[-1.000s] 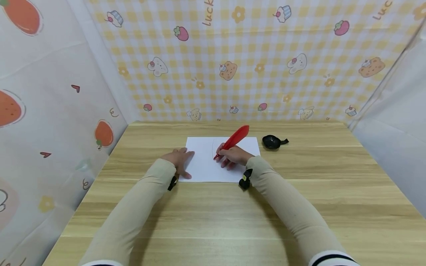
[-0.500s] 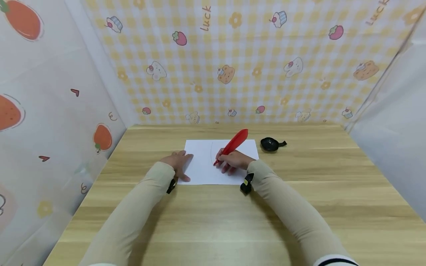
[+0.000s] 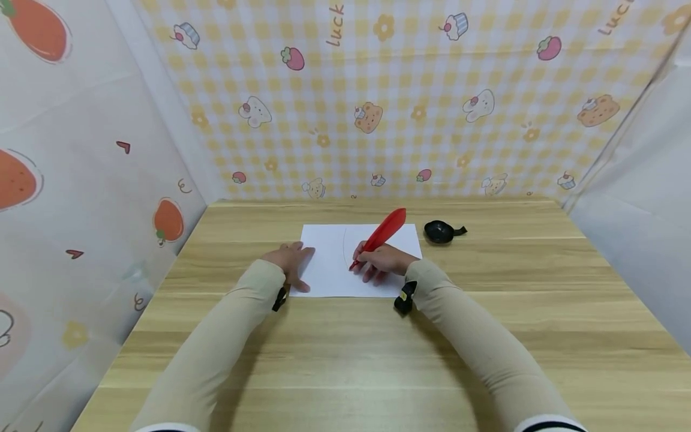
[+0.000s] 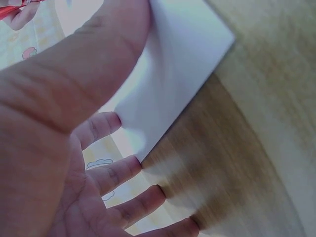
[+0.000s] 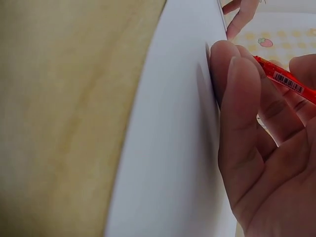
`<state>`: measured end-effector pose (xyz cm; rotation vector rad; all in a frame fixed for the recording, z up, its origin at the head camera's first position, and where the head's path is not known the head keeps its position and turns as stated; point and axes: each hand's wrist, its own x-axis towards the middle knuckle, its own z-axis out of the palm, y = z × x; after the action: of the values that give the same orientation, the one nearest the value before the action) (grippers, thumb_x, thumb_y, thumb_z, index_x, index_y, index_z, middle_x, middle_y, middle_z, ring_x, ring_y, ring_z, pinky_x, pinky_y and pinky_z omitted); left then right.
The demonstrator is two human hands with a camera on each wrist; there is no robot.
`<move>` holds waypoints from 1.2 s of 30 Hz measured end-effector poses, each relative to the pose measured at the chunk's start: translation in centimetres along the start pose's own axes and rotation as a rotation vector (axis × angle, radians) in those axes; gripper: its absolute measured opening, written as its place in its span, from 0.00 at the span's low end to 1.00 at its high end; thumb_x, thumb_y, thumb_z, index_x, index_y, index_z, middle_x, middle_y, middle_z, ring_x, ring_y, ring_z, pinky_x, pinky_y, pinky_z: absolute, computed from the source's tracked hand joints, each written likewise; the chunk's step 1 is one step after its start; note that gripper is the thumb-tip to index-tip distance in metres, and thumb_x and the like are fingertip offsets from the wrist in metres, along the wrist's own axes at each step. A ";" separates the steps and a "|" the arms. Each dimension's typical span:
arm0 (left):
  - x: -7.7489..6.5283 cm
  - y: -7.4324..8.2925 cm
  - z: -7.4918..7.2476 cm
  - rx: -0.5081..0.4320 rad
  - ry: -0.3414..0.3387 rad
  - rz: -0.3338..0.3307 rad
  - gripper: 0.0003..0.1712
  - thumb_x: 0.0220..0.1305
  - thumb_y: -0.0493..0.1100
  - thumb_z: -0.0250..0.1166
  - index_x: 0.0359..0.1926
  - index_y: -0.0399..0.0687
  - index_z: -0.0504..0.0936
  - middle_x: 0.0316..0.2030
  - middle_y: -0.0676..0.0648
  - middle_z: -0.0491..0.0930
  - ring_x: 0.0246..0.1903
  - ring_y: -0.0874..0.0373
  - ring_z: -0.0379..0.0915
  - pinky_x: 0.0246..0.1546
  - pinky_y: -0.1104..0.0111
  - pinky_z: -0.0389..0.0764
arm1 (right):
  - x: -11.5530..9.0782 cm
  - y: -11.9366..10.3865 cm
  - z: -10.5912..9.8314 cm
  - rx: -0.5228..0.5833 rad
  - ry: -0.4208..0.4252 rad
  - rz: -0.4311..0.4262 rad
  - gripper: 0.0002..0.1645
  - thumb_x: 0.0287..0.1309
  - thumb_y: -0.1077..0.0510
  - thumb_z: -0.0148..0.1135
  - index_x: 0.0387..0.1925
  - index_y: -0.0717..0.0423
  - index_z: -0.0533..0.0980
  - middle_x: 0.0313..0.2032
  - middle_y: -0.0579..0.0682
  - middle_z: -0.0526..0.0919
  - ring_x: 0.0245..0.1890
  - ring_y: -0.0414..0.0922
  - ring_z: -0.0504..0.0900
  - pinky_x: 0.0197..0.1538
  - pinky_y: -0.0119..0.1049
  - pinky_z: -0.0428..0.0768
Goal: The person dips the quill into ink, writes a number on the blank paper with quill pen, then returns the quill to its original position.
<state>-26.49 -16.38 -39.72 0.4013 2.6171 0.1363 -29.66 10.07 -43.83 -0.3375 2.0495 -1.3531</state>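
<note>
Red pen (image 3: 384,230) slid nearer — long axis diagonal, tip (image 3: 352,267) lower left.

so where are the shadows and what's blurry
Head view: soft shadows on the table along the inner sides of both sleeves, pale sheen between. Left wrist view: dark shadow on the blurred table beside the left hand. Right wrist view: shadow on the paper beside the right hand, table out of focus.
</note>
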 end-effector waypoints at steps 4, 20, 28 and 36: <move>0.0 0.0 -0.1 0.004 0.001 0.006 0.58 0.52 0.55 0.75 0.75 0.46 0.52 0.73 0.33 0.44 0.70 0.32 0.42 0.63 0.43 0.59 | -0.2 0.1 0.0 -0.003 -0.010 0.003 0.10 0.68 0.56 0.50 0.45 0.55 0.73 0.38 0.53 0.85 0.27 0.46 0.83 0.27 0.36 0.81; 0.2 -0.1 -0.1 -0.003 0.001 0.007 0.58 0.51 0.54 0.76 0.75 0.46 0.53 0.73 0.32 0.44 0.69 0.31 0.42 0.63 0.43 0.60 | -1.2 0.5 0.1 -0.001 -0.047 0.014 0.10 0.68 0.55 0.51 0.46 0.54 0.74 0.38 0.54 0.85 0.27 0.46 0.83 0.27 0.36 0.82; 0.2 -0.1 -0.1 -0.007 0.002 0.008 0.57 0.51 0.54 0.75 0.75 0.46 0.53 0.73 0.33 0.45 0.69 0.31 0.43 0.62 0.43 0.60 | -1.7 0.4 0.2 -0.008 -0.064 0.008 0.10 0.68 0.56 0.51 0.45 0.54 0.74 0.38 0.54 0.85 0.27 0.46 0.83 0.28 0.37 0.82; 0.2 -0.2 -0.1 0.001 -0.002 0.001 0.57 0.52 0.55 0.75 0.75 0.46 0.52 0.73 0.33 0.44 0.70 0.32 0.41 0.64 0.44 0.57 | -2.0 0.6 0.1 -0.021 -0.091 0.006 0.10 0.69 0.55 0.49 0.45 0.55 0.74 0.39 0.53 0.85 0.28 0.46 0.83 0.28 0.37 0.82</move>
<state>-26.77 -16.54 -39.80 0.4030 2.6154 0.1354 -28.04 11.35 -43.60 -0.3948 1.9896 -1.2898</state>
